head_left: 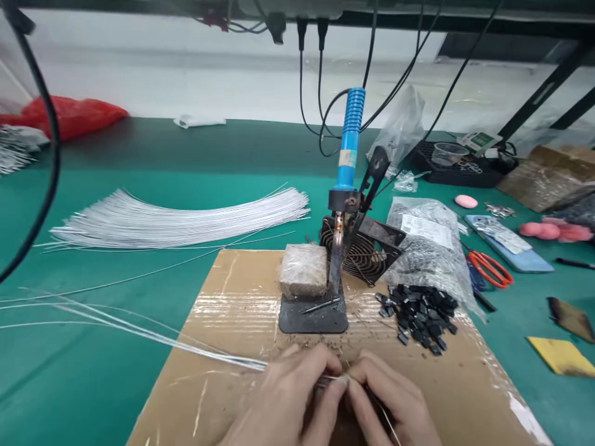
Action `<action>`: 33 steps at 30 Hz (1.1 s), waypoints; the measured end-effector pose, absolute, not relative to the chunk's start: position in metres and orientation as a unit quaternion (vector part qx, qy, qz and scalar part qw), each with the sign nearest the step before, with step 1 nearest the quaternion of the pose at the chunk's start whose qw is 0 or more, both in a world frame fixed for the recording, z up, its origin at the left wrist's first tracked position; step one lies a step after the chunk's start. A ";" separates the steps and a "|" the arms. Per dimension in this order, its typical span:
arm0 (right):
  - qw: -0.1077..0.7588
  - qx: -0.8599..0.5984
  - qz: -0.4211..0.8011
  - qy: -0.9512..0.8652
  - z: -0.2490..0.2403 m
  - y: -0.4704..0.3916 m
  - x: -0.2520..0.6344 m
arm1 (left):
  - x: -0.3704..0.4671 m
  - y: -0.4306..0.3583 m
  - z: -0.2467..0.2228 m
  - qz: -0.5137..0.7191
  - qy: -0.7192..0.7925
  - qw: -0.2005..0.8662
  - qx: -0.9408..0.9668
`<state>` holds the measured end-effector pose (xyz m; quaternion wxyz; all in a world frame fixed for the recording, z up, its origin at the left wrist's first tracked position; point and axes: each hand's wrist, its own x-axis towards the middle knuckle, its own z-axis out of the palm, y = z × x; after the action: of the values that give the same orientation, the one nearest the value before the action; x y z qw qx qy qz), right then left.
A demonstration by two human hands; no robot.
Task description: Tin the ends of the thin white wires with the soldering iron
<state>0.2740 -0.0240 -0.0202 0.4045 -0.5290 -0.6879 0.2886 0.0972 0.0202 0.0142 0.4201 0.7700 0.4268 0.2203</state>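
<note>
- The left hand (283, 396) and right hand (390, 402) meet at the near edge of the cardboard (223, 347), fingertips pinched together on the ends of a few thin white wires (153, 331).
- Both hands grasp those wires; whether a small part also sits between the fingertips is hidden.
- The wires run from the pinch out to the left, low over the cardboard and then over the green table (93, 384), fanning slightly apart.
- They look very light, thin and springy: they hold a long shallow curve rather than drooping, so they likely flick or splay if gripped loosely.
- Being so fine and smooth, they probably slip between fingers; a firm pinch close to the tips, as here, looks like the best hold, with the long tails left to trail.
- They seem easy to kink if bent sharply near the grip.
- A large wire bundle (186, 217) lies well apart on the table, behind and to the left.
- Straight ahead stands a blue-handled soldering iron (351, 133) clamped upright over a black base plate (313, 316), with a wrapped block (304, 269) just beside it and a small fan (365, 251) behind.
- The iron's tip is likely hot; fingers and wire insulation are best kept clear of it.
- A heap of small black parts (421, 313) lies on the cardboard to the right, near a plastic bag (427, 241); scissors (488, 267) lie further right.
</note>
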 end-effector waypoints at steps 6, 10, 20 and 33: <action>0.407 -0.526 0.299 -0.684 -0.020 -0.022 0.276 | 0.098 0.031 0.012 0.204 0.451 0.546 0.676; 0.412 -0.525 0.279 -0.691 -0.024 -0.024 0.274 | 0.101 0.032 0.010 0.199 0.463 0.592 0.629; 0.456 -0.554 0.304 -0.626 -0.018 -0.025 0.271 | 0.104 0.034 0.027 0.216 0.451 0.677 0.540; 0.427 -0.600 0.430 -0.521 0.005 -0.020 0.294 | 0.104 0.035 0.038 0.197 0.488 0.692 0.494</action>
<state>0.2944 -0.0204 0.0053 0.4274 -0.6002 -0.5215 0.4303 0.1043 0.0354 0.0377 0.6921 0.4935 0.4885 0.1972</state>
